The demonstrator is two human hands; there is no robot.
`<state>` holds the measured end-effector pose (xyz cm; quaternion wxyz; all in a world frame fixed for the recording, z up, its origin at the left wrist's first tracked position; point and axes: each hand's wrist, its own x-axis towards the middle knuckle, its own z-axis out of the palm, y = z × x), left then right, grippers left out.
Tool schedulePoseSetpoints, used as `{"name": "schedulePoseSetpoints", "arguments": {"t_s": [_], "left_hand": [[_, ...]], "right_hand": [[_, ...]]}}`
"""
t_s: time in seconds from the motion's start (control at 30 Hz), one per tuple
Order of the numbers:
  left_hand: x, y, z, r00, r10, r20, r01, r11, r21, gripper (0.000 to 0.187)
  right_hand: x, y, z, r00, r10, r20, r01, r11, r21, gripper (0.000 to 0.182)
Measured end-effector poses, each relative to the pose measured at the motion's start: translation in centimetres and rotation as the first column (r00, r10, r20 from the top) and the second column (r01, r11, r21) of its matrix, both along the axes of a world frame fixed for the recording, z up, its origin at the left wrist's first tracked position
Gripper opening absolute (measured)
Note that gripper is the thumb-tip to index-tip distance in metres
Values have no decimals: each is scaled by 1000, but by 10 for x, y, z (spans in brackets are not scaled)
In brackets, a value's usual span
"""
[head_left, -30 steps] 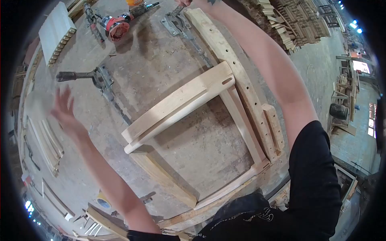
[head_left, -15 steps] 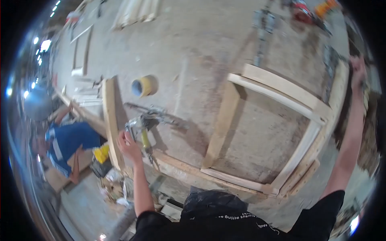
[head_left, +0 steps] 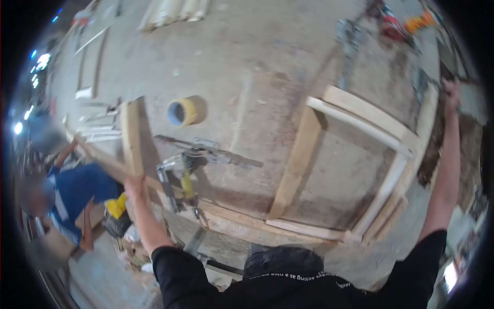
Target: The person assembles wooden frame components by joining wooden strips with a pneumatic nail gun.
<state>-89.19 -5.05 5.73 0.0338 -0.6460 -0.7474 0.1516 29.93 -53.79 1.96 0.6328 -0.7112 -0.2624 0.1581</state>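
My left hand [head_left: 135, 187] is closed on the lower end of a short wooden bar [head_left: 131, 136] at the table's near edge. To its right lies a nail gun [head_left: 181, 172] with a yellow part, beside a metal clamp [head_left: 208, 150]. At the far right, my right hand [head_left: 451, 93] is closed by the end of another metal clamp [head_left: 421, 82]; what its fingers hold is too small to make out. Between my hands lies a rectangular wooden frame [head_left: 294, 167], its right corner against a long wooden rail [head_left: 424, 123].
A roll of yellow tape [head_left: 186, 111] stands on the table [head_left: 226, 67]. Pale wooden strips [head_left: 175, 11] lie at the back. Another clamp [head_left: 349, 46] and a red and orange tool [head_left: 393, 27] are at the back right. A person in blue [head_left: 85, 193] works at the left.
My left hand has moved left and down from beside the nail gun onto the wooden bar's lower end. My right hand stays at the right edge. The view has shifted slightly.
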Motion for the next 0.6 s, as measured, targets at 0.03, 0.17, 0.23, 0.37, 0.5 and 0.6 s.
{"name": "schedulePoseSetpoints", "arguments": {"t_s": [0.03,0.17,0.23,0.37,0.5,0.6], "left_hand": [[12,-1,18,999,28,24,-26,997,-69,70],[91,-44,54,977,-211,13,205,959,195,56],[129,-79,73,919,-202,338,155,975,159,48],[255,-156,79,474,121,872,104,976,-192,33],[387,-226,47,743,-51,667,252,945,-207,55],[426,-252,7,719,-246,649,347,938,-29,63]], "right_hand": [[5,1,3,1000,23,-20,-22,999,28,27],[-75,50,42,968,-239,-78,231,968,-96,41],[-75,48,45,961,-257,-103,254,966,-44,43],[-92,61,52,933,-326,-152,324,945,-38,43],[-82,51,48,951,-294,-98,280,951,-128,43],[-74,48,46,965,-228,-126,223,973,-55,45]]}}
